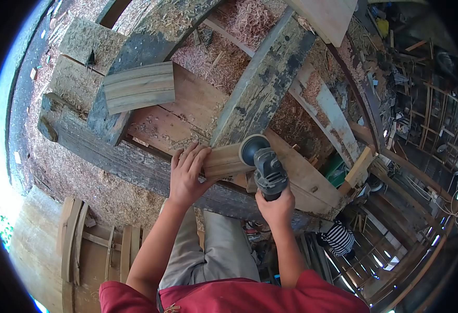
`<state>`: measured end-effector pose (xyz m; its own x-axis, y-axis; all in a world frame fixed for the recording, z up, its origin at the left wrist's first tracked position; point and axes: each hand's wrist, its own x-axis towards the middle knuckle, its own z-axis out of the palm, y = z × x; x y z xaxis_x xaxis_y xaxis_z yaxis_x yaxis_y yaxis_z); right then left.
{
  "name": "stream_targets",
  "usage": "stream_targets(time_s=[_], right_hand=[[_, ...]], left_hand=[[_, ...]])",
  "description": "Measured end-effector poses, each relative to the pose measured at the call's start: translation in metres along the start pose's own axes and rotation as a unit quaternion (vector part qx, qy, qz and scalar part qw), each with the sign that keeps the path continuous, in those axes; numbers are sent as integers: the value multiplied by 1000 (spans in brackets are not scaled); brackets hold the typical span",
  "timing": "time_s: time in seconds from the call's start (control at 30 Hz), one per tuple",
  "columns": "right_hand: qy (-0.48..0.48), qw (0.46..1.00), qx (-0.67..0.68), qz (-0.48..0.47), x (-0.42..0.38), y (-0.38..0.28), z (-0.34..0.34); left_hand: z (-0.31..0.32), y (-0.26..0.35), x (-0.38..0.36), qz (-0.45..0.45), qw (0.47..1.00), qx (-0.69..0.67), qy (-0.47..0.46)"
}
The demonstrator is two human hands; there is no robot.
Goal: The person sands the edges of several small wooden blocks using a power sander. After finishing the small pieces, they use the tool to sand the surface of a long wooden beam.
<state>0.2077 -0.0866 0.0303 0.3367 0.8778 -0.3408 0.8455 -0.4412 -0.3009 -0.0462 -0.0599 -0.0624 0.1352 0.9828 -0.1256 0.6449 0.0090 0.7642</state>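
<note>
My right hand (277, 207) is wrapped around the body of an angle grinder (270, 172) fitted with a round sanding disc (253, 149). The disc meets the right end of a short wooden board (222, 160) with striped brown grain. On the board's left end, my left hand (188, 169) grips it, fingers over the top and thumb along the near edge. The board lies across the near side of a worn timber bench (156, 166). Where the disc touches the wood is partly hidden by the disc itself.
A similar grained board (139, 87) rests up and left on the bench frame. A heavy weathered beam (270, 73) runs away from me, with wood shavings (247, 23) around it. Curved wooden strips (74, 237) lie at lower left. A striped cloth (338, 237) is at lower right.
</note>
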Motion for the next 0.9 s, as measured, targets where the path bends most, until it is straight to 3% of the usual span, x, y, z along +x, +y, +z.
stream_targets(time_s=[0.4,0.9], right_hand=[[-15,999,-4,44,0,3,-2],[-25,999,15,16,-36,4,2]], left_hand=[[2,-2,0,3,1000,-8,-6],[1,1,-1,5,1000,7,-1]])
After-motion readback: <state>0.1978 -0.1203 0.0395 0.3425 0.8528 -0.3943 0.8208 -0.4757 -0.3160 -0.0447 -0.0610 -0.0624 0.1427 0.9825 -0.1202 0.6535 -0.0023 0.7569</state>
